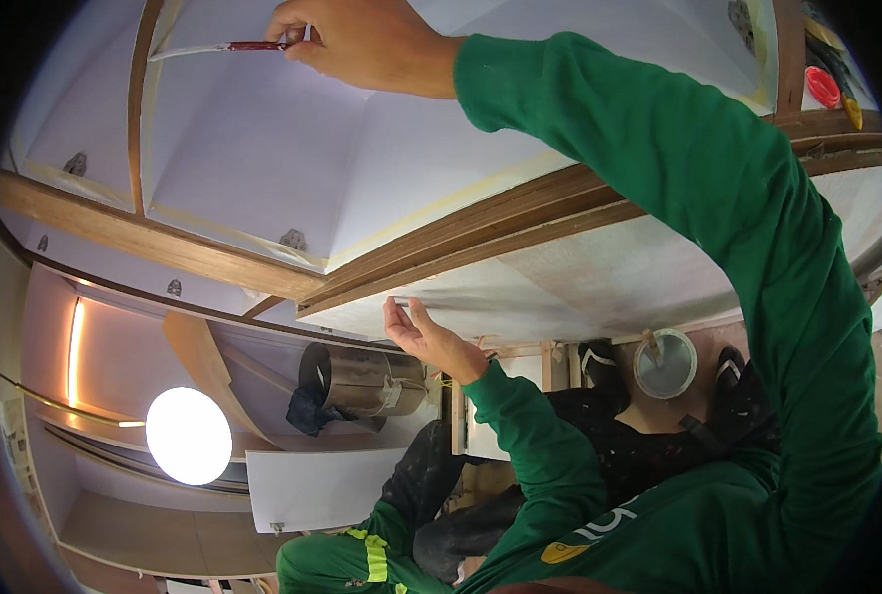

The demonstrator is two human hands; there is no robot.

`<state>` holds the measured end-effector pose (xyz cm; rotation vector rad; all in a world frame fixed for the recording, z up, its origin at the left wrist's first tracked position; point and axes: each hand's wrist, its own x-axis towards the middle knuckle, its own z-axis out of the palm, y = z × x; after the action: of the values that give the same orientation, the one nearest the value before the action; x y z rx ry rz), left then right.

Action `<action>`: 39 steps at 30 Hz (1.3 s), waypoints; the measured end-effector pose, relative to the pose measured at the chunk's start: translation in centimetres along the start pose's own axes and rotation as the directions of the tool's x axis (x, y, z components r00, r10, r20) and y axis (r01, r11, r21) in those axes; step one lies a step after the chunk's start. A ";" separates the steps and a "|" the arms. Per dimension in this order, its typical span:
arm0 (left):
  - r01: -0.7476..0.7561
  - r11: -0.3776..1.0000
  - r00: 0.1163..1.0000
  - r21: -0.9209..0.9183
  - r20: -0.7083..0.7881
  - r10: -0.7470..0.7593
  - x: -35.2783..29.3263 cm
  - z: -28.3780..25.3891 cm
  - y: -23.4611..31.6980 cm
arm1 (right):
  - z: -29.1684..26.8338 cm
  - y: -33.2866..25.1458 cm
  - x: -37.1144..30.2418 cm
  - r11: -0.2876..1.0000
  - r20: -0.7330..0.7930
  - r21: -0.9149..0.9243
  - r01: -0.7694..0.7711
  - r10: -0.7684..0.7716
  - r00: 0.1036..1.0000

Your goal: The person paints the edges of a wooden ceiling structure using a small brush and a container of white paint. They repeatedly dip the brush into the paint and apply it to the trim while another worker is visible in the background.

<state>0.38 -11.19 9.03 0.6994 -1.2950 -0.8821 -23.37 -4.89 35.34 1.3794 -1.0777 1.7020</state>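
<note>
Up at the top, my right hand (347, 38) is closed around a slim tool with a dark-red handle (253, 47) and a narrow pale end. Whether that end is a blade or a brush I cannot tell. Its tip reaches the taped edge of a brown wooden divider (136, 119) between pale cabinet compartments. Lower down, my left hand (426, 337) is beside the pale cabinet face (550, 277), thumb and fingers pinched together. Something small and pale may be between them, too small to name. Masking tape (441, 210) lines the compartment edges.
A bucket (671, 381) with a stick or brush handle stands on the floor between sandalled feet. Another person's green sleeve (332, 564) is at lower left. Nearby are a white panel (322, 492), a metal drum (362, 378) and a bright round lamp (189, 436). A red lid (822, 87) lies at upper right.
</note>
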 end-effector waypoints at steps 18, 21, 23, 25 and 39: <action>0.045 0.998 0.999 -0.039 0.003 -0.045 0.1 -0.1 0.3 | 3.5 0.2 0.8 0.988 0.166 -0.096 -0.123 0.138 0.976; 0.027 1.000 1.000 -0.013 -0.001 -0.027 -0.1 -0.1 0.4 | 4.6 0.5 0.9 0.991 0.163 -0.070 -0.116 0.126 0.979; 0.027 1.000 1.000 -0.013 0.001 -0.027 -0.2 -0.1 0.5 | 5.2 0.7 0.8 0.990 0.175 -0.079 -0.116 0.129 0.976; 0.031 0.999 1.000 -0.021 0.002 -0.031 -0.2 0.0 0.6 | 5.6 0.7 0.8 0.990 0.188 -0.086 -0.110 0.124 0.974; 0.032 0.999 0.999 -0.014 -0.002 -0.032 -0.1 -0.1 0.9 | 6.4 1.0 1.0 0.990 0.238 -0.122 -0.067 0.095 0.967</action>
<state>0.62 -10.71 9.71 0.7118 -1.2776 -0.9150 -21.80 -11.11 36.74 1.5176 -1.3630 1.5289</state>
